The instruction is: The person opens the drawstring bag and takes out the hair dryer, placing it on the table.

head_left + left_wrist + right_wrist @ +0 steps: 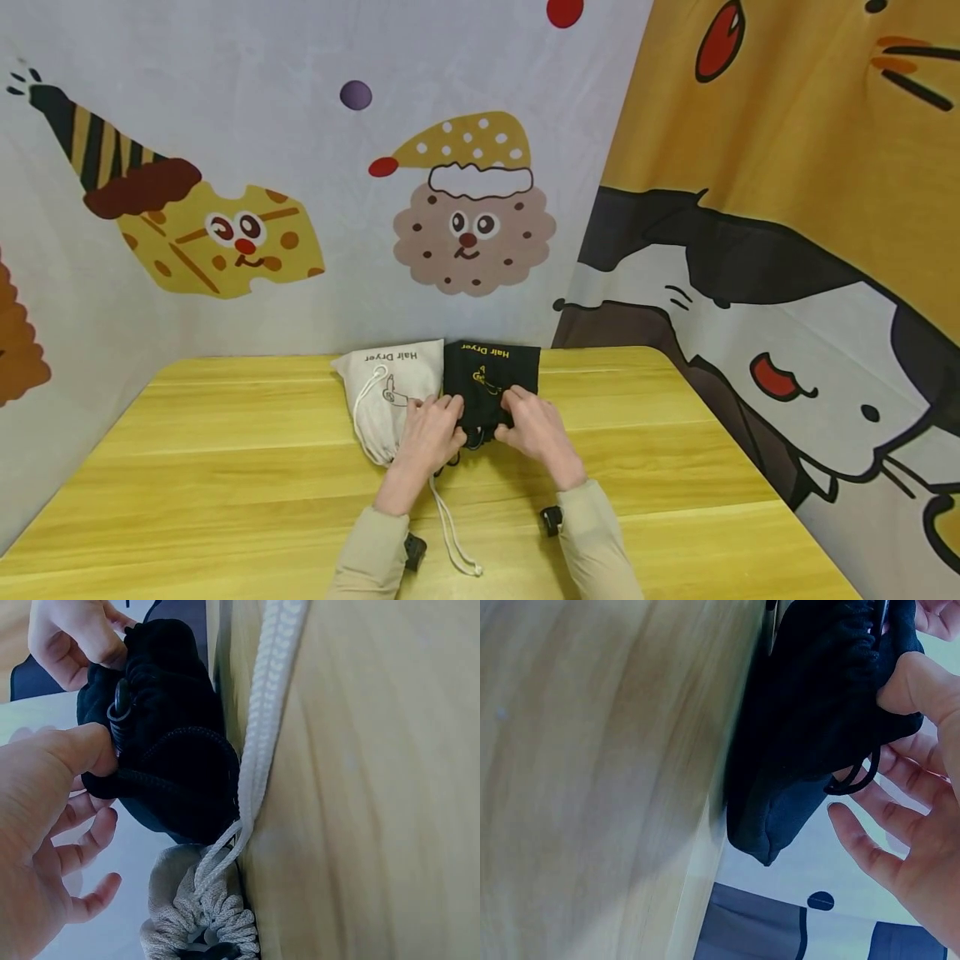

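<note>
A black drawstring pouch (491, 362) marked "Hair Dryer" lies at the back of the table, its gathered mouth facing me. My left hand (431, 429) pinches one side of that mouth between thumb and fingers. On the opposite side, my right hand (534, 423) pinches the cloth edge, its other fingers spread in the right wrist view. A dark ribbed piece (118, 720) shows at the opening in the left wrist view; most of the contents is hidden. Against the black pouch lies a cream drawstring pouch (371, 417), also marked "Hair Dryer", its mouth gathered.
The cream pouch's white cord (450, 533) trails across the wooden table (225, 500) toward me, between my forearms. A printed curtain (300, 317) stands right behind the table's back edge, and another (750, 400) runs along the right side.
</note>
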The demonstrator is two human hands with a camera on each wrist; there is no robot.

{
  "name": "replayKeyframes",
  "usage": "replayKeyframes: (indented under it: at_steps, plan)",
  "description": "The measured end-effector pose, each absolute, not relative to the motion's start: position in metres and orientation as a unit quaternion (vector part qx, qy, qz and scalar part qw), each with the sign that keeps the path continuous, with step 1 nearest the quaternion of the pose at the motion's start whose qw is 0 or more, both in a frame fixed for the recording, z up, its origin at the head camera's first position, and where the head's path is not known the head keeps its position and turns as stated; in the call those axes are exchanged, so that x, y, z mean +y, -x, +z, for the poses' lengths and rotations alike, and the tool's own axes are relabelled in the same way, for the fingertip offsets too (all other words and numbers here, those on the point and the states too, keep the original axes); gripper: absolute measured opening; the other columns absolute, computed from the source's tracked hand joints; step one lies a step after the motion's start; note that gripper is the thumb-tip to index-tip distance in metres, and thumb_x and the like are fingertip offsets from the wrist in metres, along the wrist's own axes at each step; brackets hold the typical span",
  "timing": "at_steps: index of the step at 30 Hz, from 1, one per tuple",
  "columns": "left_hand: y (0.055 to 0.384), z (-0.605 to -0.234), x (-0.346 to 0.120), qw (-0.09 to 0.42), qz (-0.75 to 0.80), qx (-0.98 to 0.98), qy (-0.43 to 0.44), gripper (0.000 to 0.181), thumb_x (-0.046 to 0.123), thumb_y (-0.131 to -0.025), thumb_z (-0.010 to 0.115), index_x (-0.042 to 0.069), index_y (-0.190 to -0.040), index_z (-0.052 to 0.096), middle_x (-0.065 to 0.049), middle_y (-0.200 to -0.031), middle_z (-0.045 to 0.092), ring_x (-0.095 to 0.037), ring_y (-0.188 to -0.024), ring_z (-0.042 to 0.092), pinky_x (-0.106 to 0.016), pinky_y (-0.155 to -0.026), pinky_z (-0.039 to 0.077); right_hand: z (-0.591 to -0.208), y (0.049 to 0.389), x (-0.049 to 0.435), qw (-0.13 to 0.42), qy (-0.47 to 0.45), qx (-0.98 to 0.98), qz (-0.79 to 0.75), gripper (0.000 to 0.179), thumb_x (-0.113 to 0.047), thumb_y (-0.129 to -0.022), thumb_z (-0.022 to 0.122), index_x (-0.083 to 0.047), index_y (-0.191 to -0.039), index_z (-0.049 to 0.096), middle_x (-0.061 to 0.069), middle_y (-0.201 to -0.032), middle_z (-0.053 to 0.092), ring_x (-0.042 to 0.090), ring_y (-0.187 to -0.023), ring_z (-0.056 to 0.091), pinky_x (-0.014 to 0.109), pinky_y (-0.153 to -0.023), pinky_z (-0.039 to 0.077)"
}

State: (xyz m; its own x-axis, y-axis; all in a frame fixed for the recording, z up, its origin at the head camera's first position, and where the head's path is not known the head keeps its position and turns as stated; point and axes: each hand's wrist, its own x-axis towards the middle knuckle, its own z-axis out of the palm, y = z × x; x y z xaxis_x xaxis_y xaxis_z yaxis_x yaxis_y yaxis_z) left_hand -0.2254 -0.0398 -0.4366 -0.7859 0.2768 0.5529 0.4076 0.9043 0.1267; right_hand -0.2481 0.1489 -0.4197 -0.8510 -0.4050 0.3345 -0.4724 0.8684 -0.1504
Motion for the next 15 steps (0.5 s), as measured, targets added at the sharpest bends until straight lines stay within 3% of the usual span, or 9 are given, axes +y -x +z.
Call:
replayKeyframes:
  at_steps: [15]
  plan:
    - [0.226,-0.4355,-0.0415,0.266,-0.124,-0.939,0.179,0.02,0.013,-0.068,0.069,0.015,-0.079,0.052,0.002,-0.072,0.058,-0.02,-0.07,0.053,-0.043,-0.07,0.041,-0.4181,0.2481,0.1532,0.132,-0.222,-0.957,0.129,0.025,-0.021,-0.073,0.075,-0.01,-0.087,0.059,-0.002,-0.08,0.051,0.011,-0.06,0.042,0.026,-0.054,0.038]
